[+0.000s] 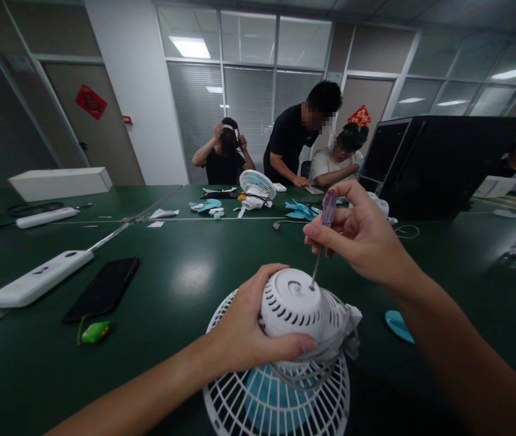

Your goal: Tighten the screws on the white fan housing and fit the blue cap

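Note:
A small white electric fan (pixel 291 303) lies face down on the green table, its motor housing uppermost. Beneath the housing spreads the white wire grille, with blue blades (pixel 276 399) showing through it. My left hand (pixel 253 327) is wrapped around the housing from the left. Between the thumb and fingers of my right hand (pixel 358 233) is a screwdriver (pixel 328 209) with a clear purple handle. Its shaft slants down, and the tip meets a screw hole near the housing's top right edge. A bundled cord hangs at the fan's right side.
A black phone (pixel 103 289) with a green charm (pixel 95 332) and a white power strip (pixel 40 278) lie left. A blue oval piece (pixel 400 327) is at right. Across the table are another fan (pixel 256 189), loose blue parts (pixel 301 210), a large black screen (pixel 439 163) and several people.

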A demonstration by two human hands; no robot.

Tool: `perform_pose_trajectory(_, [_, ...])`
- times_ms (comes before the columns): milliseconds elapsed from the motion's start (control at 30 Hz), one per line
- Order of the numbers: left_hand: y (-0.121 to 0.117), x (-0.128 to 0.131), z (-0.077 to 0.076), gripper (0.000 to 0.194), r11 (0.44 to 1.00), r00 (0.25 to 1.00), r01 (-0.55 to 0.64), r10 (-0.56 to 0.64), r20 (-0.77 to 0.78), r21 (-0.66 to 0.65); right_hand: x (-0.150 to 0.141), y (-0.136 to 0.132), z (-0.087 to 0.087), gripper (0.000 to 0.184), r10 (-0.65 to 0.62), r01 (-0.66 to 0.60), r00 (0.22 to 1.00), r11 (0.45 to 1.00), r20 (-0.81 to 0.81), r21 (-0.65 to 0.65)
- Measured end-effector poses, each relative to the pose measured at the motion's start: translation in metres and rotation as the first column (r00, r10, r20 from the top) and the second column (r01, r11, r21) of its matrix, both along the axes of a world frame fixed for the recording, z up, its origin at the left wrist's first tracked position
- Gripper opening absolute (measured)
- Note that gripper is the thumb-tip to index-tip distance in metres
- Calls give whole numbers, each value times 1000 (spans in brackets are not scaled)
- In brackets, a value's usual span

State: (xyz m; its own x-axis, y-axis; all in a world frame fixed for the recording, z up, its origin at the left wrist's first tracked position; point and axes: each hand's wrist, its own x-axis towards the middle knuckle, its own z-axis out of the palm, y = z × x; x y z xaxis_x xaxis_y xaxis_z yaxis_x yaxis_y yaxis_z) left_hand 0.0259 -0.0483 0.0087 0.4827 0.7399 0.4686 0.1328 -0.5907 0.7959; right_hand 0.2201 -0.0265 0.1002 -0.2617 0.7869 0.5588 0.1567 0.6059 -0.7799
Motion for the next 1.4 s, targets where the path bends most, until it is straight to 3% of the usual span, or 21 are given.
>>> perform_pose_trajectory(133, [-3, 0, 6, 82, 984, 998, -48, 54, -30, 170, -3, -6, -1, 48, -62, 58, 998, 992, 24, 116])
perform_pose_trajectory(267, [-6, 0, 19, 58, 939, 994, 75, -45, -96, 336, -4, -8, -5, 53, -91, 69, 991, 977, 102, 202])
perform_pose_trajectory(533, [-10, -3, 30, 48, 936, 981, 85, -19, -193, 341, 0, -18, -3, 38, 102, -121, 991, 956, 86, 269])
perform_pose_trajectory(800, [-13, -3, 33, 45, 942, 981, 79, -15, -193, 326, -8, -24, -3, 48, -9, 18, 1000, 925, -25, 379])
perform_pose_trajectory(900, [-13, -2, 34, 45, 943, 982, 74, -13, -186, 325, -7, -25, -4, 37, -51, 41, 999, 916, 14, 400])
perform_pose_trajectory(1033, [-12, -2, 31, 46, 946, 981, 71, -9, -195, 315, -3, -26, -1, 26, -11, 7, 1000, 931, 7, 366])
perform_pose_trajectory(1167, [-12, -2, 27, 53, 953, 981, 66, -7, -196, 295, -2, -26, 2, 29, 6, 1, 1000, 920, -18, 391])
perform_pose_trajectory(1400, [-15, -2, 29, 48, 965, 980, 66, -15, -198, 255, 1, -19, 4, 21, -48, 78, 995, 923, -87, 377])
